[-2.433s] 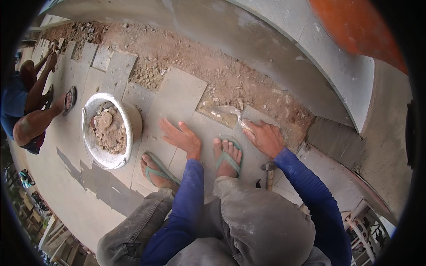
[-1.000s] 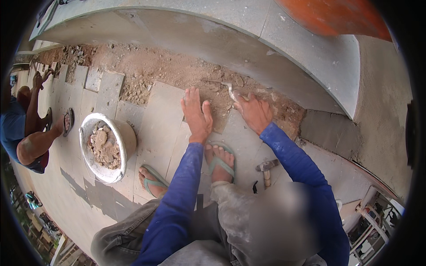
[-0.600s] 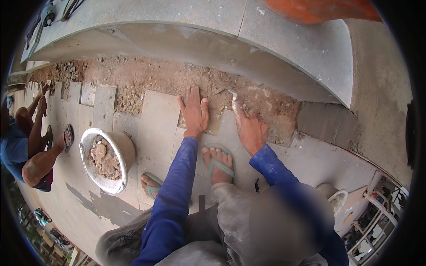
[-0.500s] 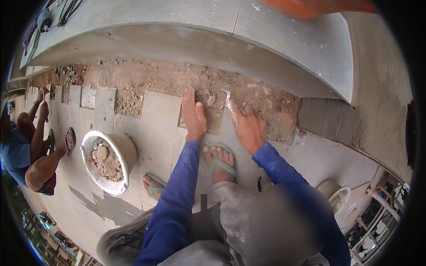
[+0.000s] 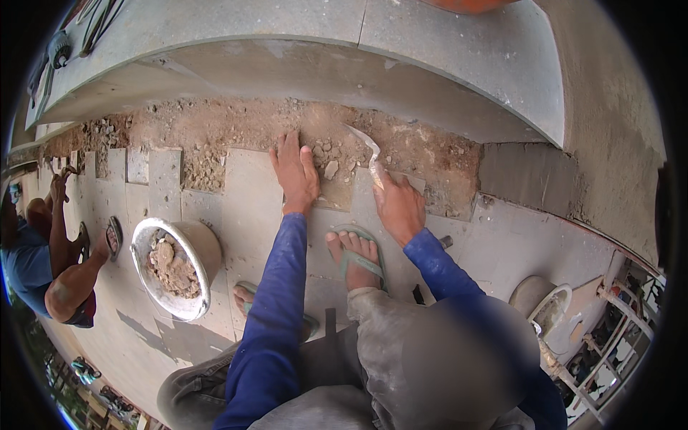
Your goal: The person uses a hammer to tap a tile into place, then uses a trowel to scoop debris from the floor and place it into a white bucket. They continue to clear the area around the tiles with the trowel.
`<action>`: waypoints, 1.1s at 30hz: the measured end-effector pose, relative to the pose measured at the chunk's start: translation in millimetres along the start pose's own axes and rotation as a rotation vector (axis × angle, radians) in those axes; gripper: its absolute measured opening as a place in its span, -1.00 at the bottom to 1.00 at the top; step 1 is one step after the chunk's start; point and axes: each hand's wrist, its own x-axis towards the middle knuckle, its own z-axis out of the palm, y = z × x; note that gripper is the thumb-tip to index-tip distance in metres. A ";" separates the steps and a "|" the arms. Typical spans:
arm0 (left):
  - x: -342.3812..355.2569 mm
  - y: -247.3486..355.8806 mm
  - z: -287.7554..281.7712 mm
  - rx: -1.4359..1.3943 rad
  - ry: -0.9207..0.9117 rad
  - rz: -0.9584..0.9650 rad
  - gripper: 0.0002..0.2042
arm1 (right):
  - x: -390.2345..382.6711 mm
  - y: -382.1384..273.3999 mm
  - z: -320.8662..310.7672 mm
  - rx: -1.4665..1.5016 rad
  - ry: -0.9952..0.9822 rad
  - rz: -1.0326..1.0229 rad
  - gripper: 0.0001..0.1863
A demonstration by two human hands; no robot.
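Note:
My right hand grips the handle of a small pointing trowel. Its narrow metal blade points away over the strip of loose soil below the step. Farther left, my left hand lies palm down with fingers stretched out, at the edge of a large grey floor tile. Its fingertips reach onto the soil. Between my hands, a pale stone chip rests among small rubble.
Left of me stands a white bucket with lumpy mortar or rubble inside. Another bucket is at the right. A co-worker squats at the far left. Beyond the soil rises a tiled step, a power tool on its left end.
My left hand has moved forward and left over the soil edge. The trowel in my right hand has tilted, so more of its blade shows. The whole view has shifted slightly.

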 end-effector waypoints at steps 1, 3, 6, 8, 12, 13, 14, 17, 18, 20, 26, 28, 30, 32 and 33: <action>-0.2 2.3 2.8 -0.019 -0.002 0.013 -0.46 | -4.9 -2.4 2.4 0.001 -0.031 0.024 -0.44; -3.8 8.1 8.2 -0.052 -0.005 0.038 -0.42 | -15.4 -14.5 15.2 0.008 -0.095 0.068 -0.44; -10.7 19.1 10.2 -0.280 0.056 0.026 -0.43 | -22.4 -36.9 25.7 0.086 -0.164 0.052 -0.39; -13.3 21.4 7.9 -0.379 0.123 -0.027 -0.46 | -27.2 -46.5 33.1 0.157 -0.216 0.062 -0.30; -12.3 14.6 0.2 -0.393 0.160 0.017 -0.46 | -41.3 -51.4 36.6 0.291 -0.154 0.139 -0.25; -11.9 12.5 -1.3 -0.339 0.136 0.051 -0.45 | -45.9 -57.2 33.2 0.298 -0.159 0.130 -0.25; -12.6 14.3 -0.1 -0.296 0.109 0.086 -0.45 | -50.1 -59.7 30.8 0.298 -0.158 0.130 -0.25; -20.2 20.1 1.8 -0.366 0.106 0.045 -0.44 | -53.2 -58.5 69.1 0.350 -0.226 0.045 -0.20; -23.0 21.7 2.1 -0.423 0.119 0.004 -0.44 | -52.6 -51.5 68.6 0.321 -0.209 0.068 -0.22; -34.6 18.7 2.2 -0.384 0.197 -0.043 -0.43 | -43.8 -55.8 37.5 0.290 -0.139 0.059 -0.32; -44.9 47.9 26.1 -0.337 0.352 -0.252 -0.44 | 41.6 -24.1 12.7 0.014 -0.026 -0.127 -0.62; -41.3 49.4 26.1 -0.331 0.355 -0.301 -0.44 | 49.5 -26.2 1.5 -0.034 -0.137 -0.180 -0.65; -37.4 54.0 27.0 -0.337 0.354 -0.369 -0.45 | 43.9 -23.9 -0.8 -0.031 -0.209 -0.231 -0.63; -35.7 56.3 27.8 -0.321 0.358 -0.383 -0.46 | 39.3 -21.5 -3.0 -0.004 -0.258 -0.258 -0.62; -34.5 56.8 27.9 -0.313 0.359 -0.389 -0.46 | 39.4 -20.7 -5.0 0.022 -0.266 -0.263 -0.61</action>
